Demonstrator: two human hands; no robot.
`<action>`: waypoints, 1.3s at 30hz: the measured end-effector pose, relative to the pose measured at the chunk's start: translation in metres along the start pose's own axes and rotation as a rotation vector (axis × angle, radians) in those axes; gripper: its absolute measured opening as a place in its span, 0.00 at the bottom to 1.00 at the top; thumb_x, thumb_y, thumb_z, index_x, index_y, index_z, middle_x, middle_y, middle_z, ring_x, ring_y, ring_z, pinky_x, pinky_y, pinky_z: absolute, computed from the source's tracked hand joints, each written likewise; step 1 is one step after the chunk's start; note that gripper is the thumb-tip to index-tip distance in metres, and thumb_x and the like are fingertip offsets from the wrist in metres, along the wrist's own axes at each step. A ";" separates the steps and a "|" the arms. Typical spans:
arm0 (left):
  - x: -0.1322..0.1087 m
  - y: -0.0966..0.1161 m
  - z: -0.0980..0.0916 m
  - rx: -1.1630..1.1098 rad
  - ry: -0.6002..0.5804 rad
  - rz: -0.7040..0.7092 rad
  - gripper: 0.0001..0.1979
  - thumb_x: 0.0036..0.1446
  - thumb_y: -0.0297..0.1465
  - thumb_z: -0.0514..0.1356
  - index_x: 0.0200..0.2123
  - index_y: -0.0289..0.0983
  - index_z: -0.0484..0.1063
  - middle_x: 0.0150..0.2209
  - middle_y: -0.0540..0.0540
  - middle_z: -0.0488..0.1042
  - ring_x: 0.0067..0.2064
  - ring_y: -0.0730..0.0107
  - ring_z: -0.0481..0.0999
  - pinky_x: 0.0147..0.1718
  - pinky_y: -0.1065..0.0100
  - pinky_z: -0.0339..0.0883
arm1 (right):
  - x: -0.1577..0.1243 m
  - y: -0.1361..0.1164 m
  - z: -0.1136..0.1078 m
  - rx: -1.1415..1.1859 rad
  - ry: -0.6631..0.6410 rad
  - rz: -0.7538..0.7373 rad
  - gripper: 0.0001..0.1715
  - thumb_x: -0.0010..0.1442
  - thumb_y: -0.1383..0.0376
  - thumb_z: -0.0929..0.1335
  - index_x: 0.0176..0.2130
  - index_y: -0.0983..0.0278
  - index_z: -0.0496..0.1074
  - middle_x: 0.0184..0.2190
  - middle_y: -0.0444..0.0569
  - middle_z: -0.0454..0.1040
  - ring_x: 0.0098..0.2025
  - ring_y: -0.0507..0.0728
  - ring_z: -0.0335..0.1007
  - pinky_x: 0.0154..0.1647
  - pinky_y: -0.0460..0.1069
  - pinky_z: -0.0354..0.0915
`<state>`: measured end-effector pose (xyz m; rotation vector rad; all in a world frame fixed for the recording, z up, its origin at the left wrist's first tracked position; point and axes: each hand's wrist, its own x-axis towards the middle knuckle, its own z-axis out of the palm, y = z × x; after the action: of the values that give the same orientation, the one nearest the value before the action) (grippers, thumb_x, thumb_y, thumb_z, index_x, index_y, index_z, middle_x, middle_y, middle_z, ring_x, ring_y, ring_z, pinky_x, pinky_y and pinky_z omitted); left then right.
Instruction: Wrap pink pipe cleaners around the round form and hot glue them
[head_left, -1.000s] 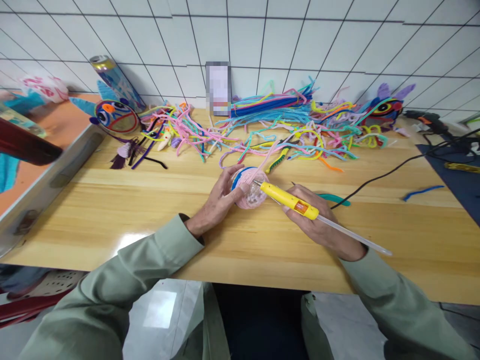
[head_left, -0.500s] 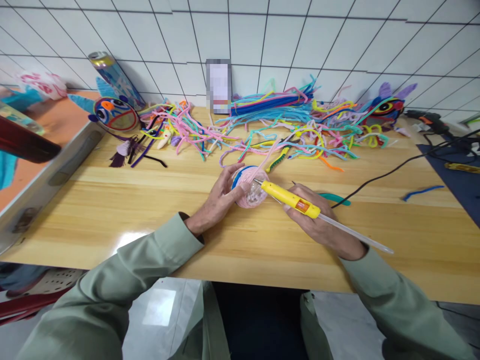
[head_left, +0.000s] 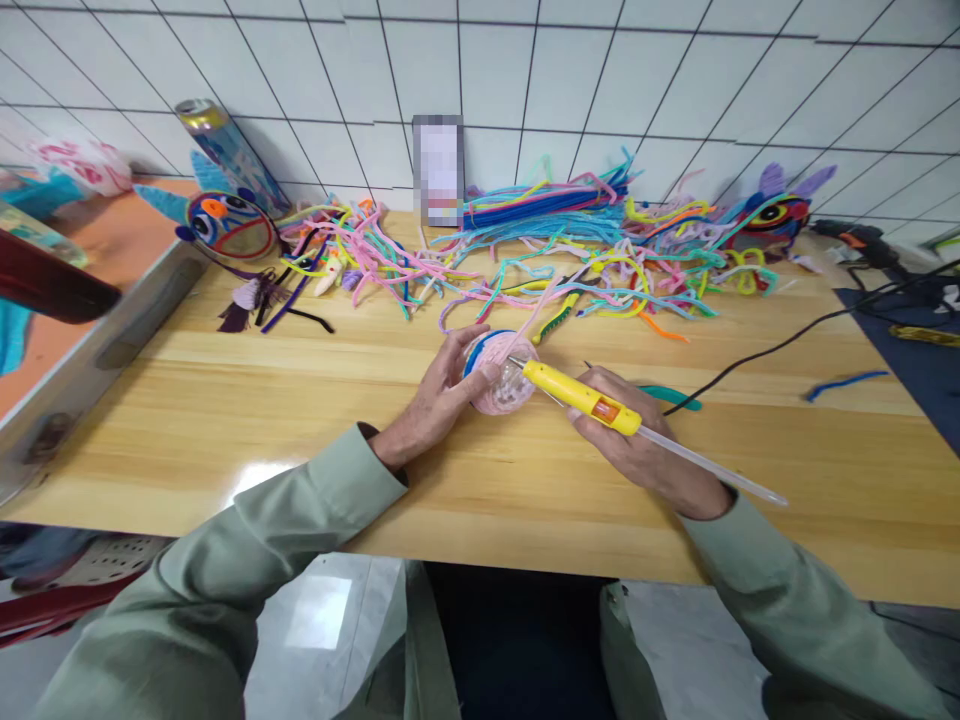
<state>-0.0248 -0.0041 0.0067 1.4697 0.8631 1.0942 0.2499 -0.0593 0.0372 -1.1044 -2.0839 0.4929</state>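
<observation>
In the middle of the table, my left hand (head_left: pixel 444 392) grips a round piece (head_left: pixel 504 392) wound with pink pipe cleaner, with a blue band along its left edge. Loose pink pipe cleaner ends rise from its top. My right hand (head_left: pixel 626 435) is closed on a yellow hot glue gun (head_left: pixel 581 397), and a clear glue stick (head_left: pixel 716 467) sticks out of its back end. The gun's metal nozzle meets the pink winding beside my left thumb; whether glue is flowing cannot be made out. Teal-handled pliers or cutters (head_left: pixel 671 396) lie partly behind my right hand.
Loose pipe cleaners (head_left: pixel 397 262) and a bundled stack (head_left: pixel 547 210) line the wall, near a propped phone (head_left: pixel 439 170). Finished animal faces stand left (head_left: pixel 232 228) and right (head_left: pixel 772 222). A can (head_left: pixel 232 155), green-yellow pliers (head_left: pixel 556 318), another glue gun (head_left: pixel 859 243) and a black cable (head_left: pixel 757 357) are around.
Almost nothing differs. Both hands, the pink round piece and the glue gun keep their places; the view has shifted very slightly.
</observation>
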 end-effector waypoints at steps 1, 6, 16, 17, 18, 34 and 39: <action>0.000 0.000 0.000 -0.002 -0.002 0.000 0.29 0.69 0.49 0.69 0.66 0.44 0.69 0.65 0.42 0.75 0.68 0.50 0.74 0.70 0.52 0.70 | 0.000 0.000 0.000 0.005 0.002 -0.006 0.10 0.74 0.65 0.67 0.39 0.55 0.65 0.33 0.44 0.68 0.34 0.59 0.67 0.36 0.56 0.67; 0.000 0.001 0.000 -0.001 0.002 0.001 0.29 0.69 0.47 0.69 0.66 0.44 0.69 0.66 0.42 0.74 0.68 0.51 0.73 0.71 0.53 0.69 | 0.001 0.002 -0.001 0.000 -0.001 -0.017 0.05 0.75 0.65 0.67 0.42 0.56 0.69 0.35 0.45 0.72 0.36 0.59 0.71 0.38 0.56 0.71; 0.000 -0.004 -0.001 0.007 0.003 0.007 0.28 0.69 0.47 0.68 0.66 0.45 0.69 0.65 0.42 0.74 0.69 0.50 0.73 0.72 0.51 0.68 | -0.002 0.017 -0.002 -0.084 -0.006 -0.136 0.06 0.73 0.67 0.69 0.46 0.54 0.72 0.41 0.48 0.79 0.41 0.62 0.77 0.40 0.57 0.72; 0.000 -0.004 -0.001 0.013 0.002 0.010 0.29 0.69 0.47 0.68 0.66 0.44 0.69 0.65 0.42 0.74 0.69 0.50 0.73 0.71 0.51 0.69 | -0.002 0.018 -0.004 -0.102 -0.009 -0.162 0.07 0.73 0.67 0.69 0.48 0.55 0.73 0.41 0.48 0.80 0.42 0.62 0.78 0.40 0.57 0.73; 0.000 -0.005 -0.002 0.018 0.002 0.016 0.29 0.69 0.48 0.68 0.66 0.44 0.69 0.66 0.42 0.74 0.68 0.50 0.74 0.71 0.51 0.69 | -0.001 0.019 -0.006 -0.123 -0.007 -0.187 0.07 0.72 0.66 0.70 0.50 0.55 0.74 0.42 0.49 0.81 0.42 0.63 0.79 0.41 0.57 0.73; -0.003 -0.010 0.000 0.138 0.009 0.080 0.30 0.66 0.49 0.69 0.65 0.43 0.70 0.65 0.41 0.75 0.67 0.47 0.76 0.69 0.48 0.71 | -0.081 0.120 -0.142 -0.622 0.088 0.539 0.33 0.62 0.64 0.68 0.65 0.64 0.73 0.59 0.63 0.82 0.59 0.70 0.78 0.63 0.65 0.74; -0.006 -0.010 0.003 0.187 0.004 0.072 0.32 0.65 0.49 0.69 0.66 0.44 0.70 0.67 0.40 0.73 0.69 0.46 0.74 0.73 0.45 0.66 | -0.086 0.144 -0.160 -0.736 0.093 0.654 0.30 0.59 0.68 0.67 0.60 0.71 0.77 0.50 0.69 0.84 0.55 0.73 0.80 0.61 0.66 0.74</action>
<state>-0.0231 -0.0092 -0.0044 1.6647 0.9422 1.0925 0.4811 -0.0493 0.0199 -2.2107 -1.8147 -0.0689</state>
